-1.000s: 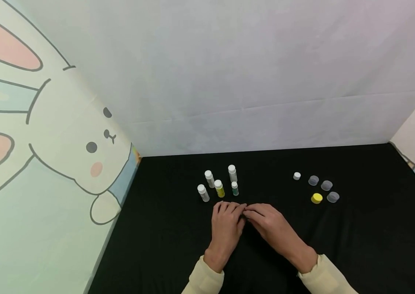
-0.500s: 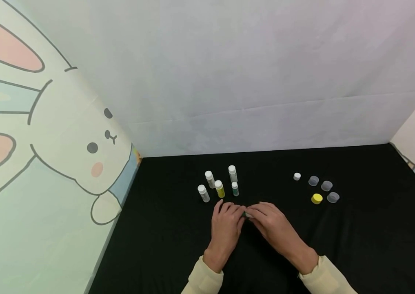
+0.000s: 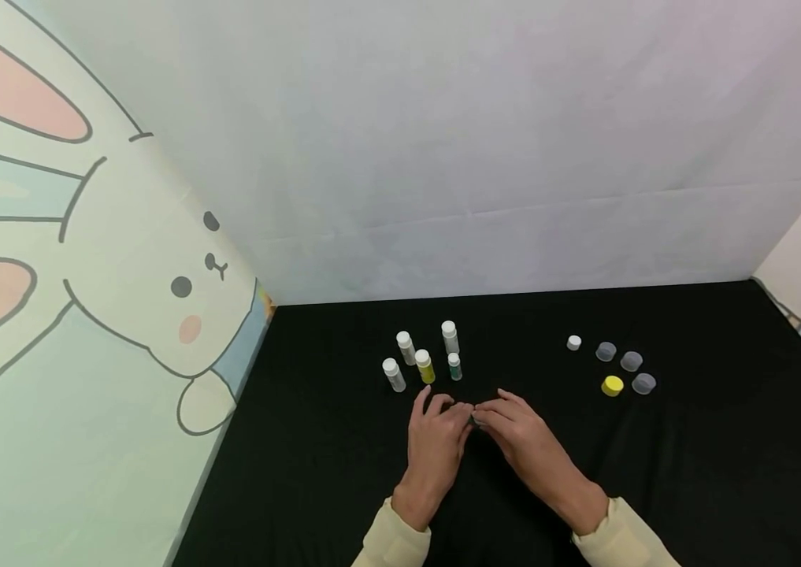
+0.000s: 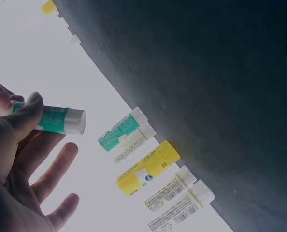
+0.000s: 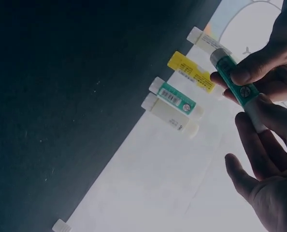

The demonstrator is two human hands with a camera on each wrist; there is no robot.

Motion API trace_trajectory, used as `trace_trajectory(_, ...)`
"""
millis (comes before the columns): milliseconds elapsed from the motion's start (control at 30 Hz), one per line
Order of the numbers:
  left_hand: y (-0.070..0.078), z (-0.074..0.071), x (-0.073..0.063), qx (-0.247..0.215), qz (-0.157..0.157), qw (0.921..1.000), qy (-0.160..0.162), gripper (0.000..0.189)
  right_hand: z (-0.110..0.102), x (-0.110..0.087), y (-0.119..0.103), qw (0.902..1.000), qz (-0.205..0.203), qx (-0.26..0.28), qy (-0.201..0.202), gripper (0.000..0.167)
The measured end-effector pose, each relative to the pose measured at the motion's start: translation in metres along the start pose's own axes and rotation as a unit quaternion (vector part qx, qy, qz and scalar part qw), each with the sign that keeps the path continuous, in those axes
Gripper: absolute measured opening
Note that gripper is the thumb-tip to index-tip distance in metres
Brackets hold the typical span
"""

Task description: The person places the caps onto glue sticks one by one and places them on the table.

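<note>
Black cloth here, and we've got the green tube running 11-to-5 in the right-wrist view, left hand pinching its body, right hand its white end.

Held tube: we see green, white-ended
Standing tubes: one yellow, one green, three whitish, all white-topped
Tablecloth: black
Left wall: we make out a white rabbit, outlined grey, pink-eared
Sleeves: cream
</note>
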State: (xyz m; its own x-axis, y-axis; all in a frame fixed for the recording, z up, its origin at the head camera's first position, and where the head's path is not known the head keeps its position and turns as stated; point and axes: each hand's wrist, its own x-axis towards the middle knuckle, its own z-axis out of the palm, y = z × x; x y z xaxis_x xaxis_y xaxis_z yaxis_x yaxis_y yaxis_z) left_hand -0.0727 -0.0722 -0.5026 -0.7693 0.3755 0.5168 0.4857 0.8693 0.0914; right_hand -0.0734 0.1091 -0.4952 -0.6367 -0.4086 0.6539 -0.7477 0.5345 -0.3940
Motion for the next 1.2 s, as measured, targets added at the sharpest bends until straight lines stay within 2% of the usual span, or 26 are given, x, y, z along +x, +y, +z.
trace_trajectory(167, 0.001, 0.0, 0.0, 0.013, 0.006, 0.9998, 0.011, 0.022, 0.001, 0.001, -0.002, 0.9999, 0.01, 0.008, 0.001, 0.035)
trace_trajectory(500, 0.004, 0.002, -0.001, 0.023, 0.005, 0.9995, 0.019, 0.025, 0.005, 0.001, -0.002, 0.9997, 0.002, 0.015, 0.018, 0.036)
trace_trajectory(733, 0.006, 0.002, 0.0, 0.038, 0.011, 0.9988, 0.029, 0.022, 0.009, -0.001, -0.004, 0.9983, 0.042, 0.031, 0.028, 0.035)
trace_trajectory(900, 0.01, -0.002, 0.001, 0.033, 0.002, 0.9991, 0.025, 0.018, 0.008, -0.002, -0.007, 0.9963, 0.067, 0.04, 0.036, 0.038)
trace_trajectory(1033, 0.011, -0.009, 0.003, 0.024, -0.011, 0.9995, 0.018, 0.021, 0.005, -0.001, -0.007, 0.9971, 0.058, 0.032, 0.039, 0.041)
trace_trajectory(1200, 0.011, -0.016, 0.004, 0.042, -0.009, 0.9991, 0.003, 0.025, 0.002, -0.001, -0.005, 0.9987, 0.019, 0.024, 0.041, 0.045)
